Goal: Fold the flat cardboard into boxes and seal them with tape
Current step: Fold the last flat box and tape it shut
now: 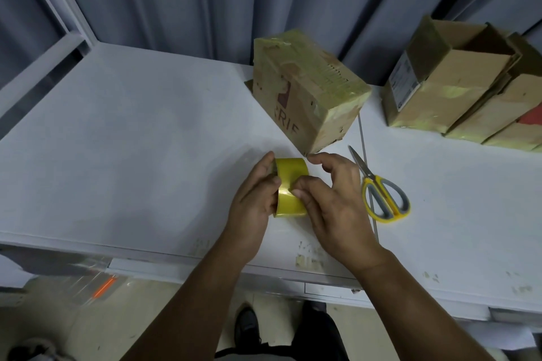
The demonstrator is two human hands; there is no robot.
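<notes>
- Your left hand grips the yellow tape roll above the white table.
- Your right hand pinches the tape's surface with curled fingertips.
- A taped box stands just behind; scissors lie beside your right hand.

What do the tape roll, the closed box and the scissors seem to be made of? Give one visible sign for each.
The tape roll looks like glossy yellow plastic film, since it catches the light. The closed box is matte brown cardboard with scuffed, torn edges, under shiny yellowish tape. The scissors have pale grey blades, probably metal, and smooth yellow and grey handles, likely plastic.
</notes>
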